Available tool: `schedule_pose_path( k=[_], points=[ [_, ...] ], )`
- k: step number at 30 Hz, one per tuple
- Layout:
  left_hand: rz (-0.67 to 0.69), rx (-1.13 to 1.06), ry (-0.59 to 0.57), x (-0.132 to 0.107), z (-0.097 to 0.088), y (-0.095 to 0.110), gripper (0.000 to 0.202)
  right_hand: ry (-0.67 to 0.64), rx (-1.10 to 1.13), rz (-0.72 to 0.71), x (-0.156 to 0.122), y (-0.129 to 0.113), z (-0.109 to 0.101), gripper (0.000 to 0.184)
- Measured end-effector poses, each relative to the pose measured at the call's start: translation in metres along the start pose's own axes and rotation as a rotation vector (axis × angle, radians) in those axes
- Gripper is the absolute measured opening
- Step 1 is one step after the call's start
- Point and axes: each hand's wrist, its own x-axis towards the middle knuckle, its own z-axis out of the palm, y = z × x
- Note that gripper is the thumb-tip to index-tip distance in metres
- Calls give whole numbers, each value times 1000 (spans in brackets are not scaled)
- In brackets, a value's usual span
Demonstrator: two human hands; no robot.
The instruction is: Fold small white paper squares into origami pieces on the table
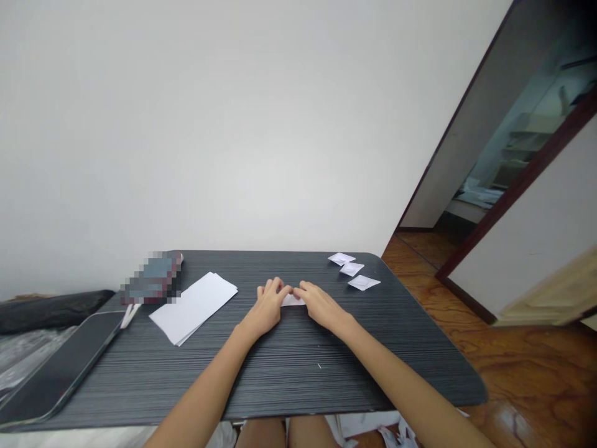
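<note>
Both of my hands rest on a dark striped table [280,373], meeting over a small piece of white paper [293,301]. My left hand [269,306] has its fingers curled down onto the paper's left end. My right hand [316,302] presses its fingertips on the right end. Most of the paper is hidden under the fingers.
A stack of white sheets [193,307] lies to the left. Three small folded paper pieces [353,269] sit at the far right corner. A phone [63,365] lies at the table's left edge, with a blurred object [152,278] behind it. An open doorway [504,162] and wooden floor are right.
</note>
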Motion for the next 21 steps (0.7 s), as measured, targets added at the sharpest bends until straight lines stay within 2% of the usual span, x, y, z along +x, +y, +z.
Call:
schedule_pose_path(
  k=[3, 6, 9, 13, 17, 21],
  points=[
    [192, -4, -56, -1, 0, 2, 31, -1, -78, -60, -8, -8, 3, 27],
    [233, 52, -76, -4, 3, 8, 25, 15, -154, -32, -19, -18, 5, 27],
    [209, 201, -97, -10, 4, 21, 23, 56, -247, 19, -27, -30, 8, 36],
    [151, 315, -95, -14, 1, 34, 23, 45, -283, 72, -31, -39, 11, 34],
    [26, 341, -76, -18, -6, 29, 22, 48, -264, 139, -41, -29, 9, 38],
    [17, 288, -58, -21, -9, 20, 24, 50, -252, 172, -50, -18, 3, 39]
  ],
)
